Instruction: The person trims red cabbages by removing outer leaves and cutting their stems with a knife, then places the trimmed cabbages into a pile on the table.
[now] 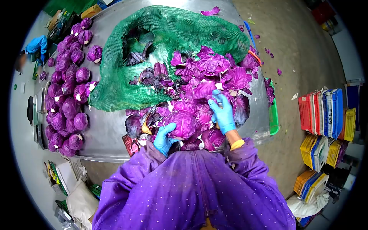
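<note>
My left hand [165, 139], in a blue glove, is closed around the left side of a purple cabbage [181, 125] in front of my body. To its right, my right hand [222, 112], also gloved in blue, has its fingers bent against a loose purple cabbage leaf [204, 90]. A slim tool, seemingly a small knife [217, 125], is gripped in this hand; the palm and fingers hide most of it. Torn purple leaves [239, 78] heap up around both hands. Behind them a green mesh bag [126, 86] spreads across the metal table [257, 115], with dark leaves inside.
Many whole purple cabbages [69, 86] are piled along the table's left side. A green crate [274, 119] stands by the right edge. Stacked colored crates [322, 113] are farther right, and leaf scraps lie on the floor. Another person in blue [36, 45] is at far left.
</note>
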{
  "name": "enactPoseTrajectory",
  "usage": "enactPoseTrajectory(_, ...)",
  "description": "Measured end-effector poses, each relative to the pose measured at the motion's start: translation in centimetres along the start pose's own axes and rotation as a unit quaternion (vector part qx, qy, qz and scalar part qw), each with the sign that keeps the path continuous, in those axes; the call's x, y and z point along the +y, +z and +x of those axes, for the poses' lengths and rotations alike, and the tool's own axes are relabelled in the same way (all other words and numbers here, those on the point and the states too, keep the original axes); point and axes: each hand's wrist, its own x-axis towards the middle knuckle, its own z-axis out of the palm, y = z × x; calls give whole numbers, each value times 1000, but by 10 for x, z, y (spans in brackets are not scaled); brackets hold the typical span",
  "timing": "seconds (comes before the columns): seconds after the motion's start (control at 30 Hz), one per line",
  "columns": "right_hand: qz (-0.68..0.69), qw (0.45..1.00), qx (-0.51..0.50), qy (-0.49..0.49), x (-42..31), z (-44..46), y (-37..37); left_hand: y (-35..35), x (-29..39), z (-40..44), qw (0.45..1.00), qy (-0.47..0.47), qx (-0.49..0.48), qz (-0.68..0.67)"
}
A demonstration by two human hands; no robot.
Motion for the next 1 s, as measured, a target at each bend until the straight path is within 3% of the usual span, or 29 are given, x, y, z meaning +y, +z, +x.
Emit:
enactPoseTrajectory(0.07, -79, 991, 29, -100, -8, -1, -8, 1, 5, -5, 994, 16, -44, -102)
enactPoseTrajectory(0.23, 34, 979, -200, 30, -50, -38, 10, 12, 27, -4, 977, 15, -118, -179)
enactPoseTrajectory(0.33, 43, 956, -274, 97, -52, -49, 28, 22, 32, 2, 984, 42, -133, -115)
enactPoseTrajectory(0.37, 21, 958, -266, 102, -51, -51, 35, 25, 31, 7, 988, 84, -109, -64)
enactPoseTrajectory(0.43, 48, 973, -223, 35, -40, -51, 44, 32, 27, 13, 988, 81, -56, -123)
enactPoseTrajectory(0.53, -46, 952, -174, -248, -11, -49, 55, 31, 17, 18, 974, 36, -55, -216)
enactPoseTrajectory(0.7, -15, 971, -204, -125, -29, -46, 38, 47, 24, 6, 973, 22, -122, -196)
enactPoseTrajectory(0.77, -183, 931, -181, -260, -51, -40, 38, 46, 22, 5, 970, 7, -115, -213)
enactPoseTrajectory(0.87, -243, 899, -199, -304, -55, -26, 42, 46, 23, 5, 969, 0, -142, -203)
enactPoseTrajectory(0.97, -193, 918, -264, -222, -60, -15, 43, 48, 26, 4, 953, -14, -185, -238)
enactPoseTrajectory(1.0, -181, 926, -268, -196, -58, -12, 43, 42, 28, 6, 942, -25, -242, -231)
